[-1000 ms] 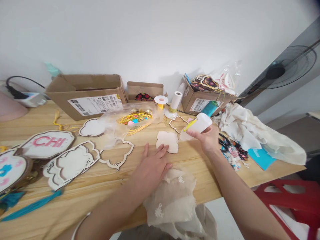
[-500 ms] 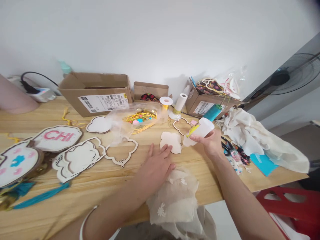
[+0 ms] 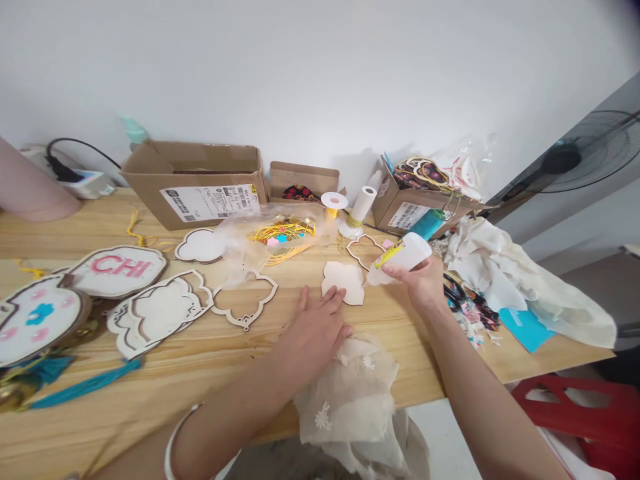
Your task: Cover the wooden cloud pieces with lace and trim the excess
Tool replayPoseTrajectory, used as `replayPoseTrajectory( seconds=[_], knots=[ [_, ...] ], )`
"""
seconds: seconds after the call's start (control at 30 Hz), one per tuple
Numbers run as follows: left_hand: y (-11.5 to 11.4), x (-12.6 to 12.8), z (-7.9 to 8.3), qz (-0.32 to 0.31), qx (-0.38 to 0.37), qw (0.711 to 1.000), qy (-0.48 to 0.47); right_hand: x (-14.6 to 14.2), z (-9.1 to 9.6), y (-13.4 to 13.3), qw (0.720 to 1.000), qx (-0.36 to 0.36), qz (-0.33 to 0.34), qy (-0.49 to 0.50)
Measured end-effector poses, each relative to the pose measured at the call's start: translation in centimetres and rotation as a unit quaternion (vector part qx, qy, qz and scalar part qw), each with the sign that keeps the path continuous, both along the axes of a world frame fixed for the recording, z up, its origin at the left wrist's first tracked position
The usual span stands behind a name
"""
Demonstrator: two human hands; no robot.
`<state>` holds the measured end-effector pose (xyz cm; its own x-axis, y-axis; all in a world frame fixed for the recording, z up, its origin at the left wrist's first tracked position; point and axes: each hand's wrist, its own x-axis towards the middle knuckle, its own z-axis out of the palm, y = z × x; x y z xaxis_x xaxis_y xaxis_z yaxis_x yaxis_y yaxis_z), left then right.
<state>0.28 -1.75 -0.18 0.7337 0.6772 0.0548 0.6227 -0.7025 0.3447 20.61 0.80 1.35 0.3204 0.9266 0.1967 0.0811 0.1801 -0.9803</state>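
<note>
My right hand [image 3: 423, 283] is wrapped round a white glue bottle [image 3: 413, 250] with a yellow label, tilted so its narrow end points down and left. That end is close to the right edge of a pale, scalloped flat piece [image 3: 345, 280] lying on the table. My left hand [image 3: 320, 330] lies flat with fingers spread, its fingertips on the piece's lower left edge. Below the left hand, sheer beige fabric [image 3: 350, 400] with white embroidered flowers hangs over the table's front edge. An open scalloped wooden frame [image 3: 245, 320] rests left of my left hand.
Cardboard boxes [image 3: 195, 193] stand along the wall. A plastic bag of yellow cords [image 3: 280, 233] lies mid-table beside spools [image 3: 361, 207]. Decorated plaques [image 3: 120, 270] and stacked frames [image 3: 160, 313] cover the left. Crumpled cream cloth [image 3: 490, 267] and a blue sheet [image 3: 527, 327] lie right.
The view has shifted slightly. Both hands keep nearly the same places, the left on the scalloped piece and the right around the tilted glue bottle.
</note>
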Motion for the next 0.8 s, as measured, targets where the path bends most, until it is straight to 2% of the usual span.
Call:
replayPoseTrajectory(
  seconds=[0.13,0.23,0.37,0.5,0.63,0.8],
  knots=[
    [0.01,-0.06,-0.05,0.002,-0.007,1.0,-0.005,-0.07,0.09,0.02,1.0,-0.021,0.007,0.011],
    [0.01,-0.07,-0.01,0.001,-0.011,1.0,-0.004,0.0,0.05,0.09,1.0,-0.005,-0.007,0.019],
    [0.0,-0.04,0.17,0.002,-0.012,1.0,0.004,0.25,-0.18,0.04,0.998,-0.02,0.046,0.022],
    [-0.01,-0.01,0.46,0.002,-0.019,1.0,0.016,0.18,-0.17,-0.02,0.999,-0.017,0.029,0.03],
    [0.04,0.04,0.58,0.002,-0.025,0.999,0.021,0.01,-0.11,-0.08,0.997,-0.025,0.063,0.032],
    [0.05,0.02,0.49,0.001,-0.019,1.0,0.019,0.08,-0.09,-0.2,0.997,-0.026,0.068,0.032]
  ],
)
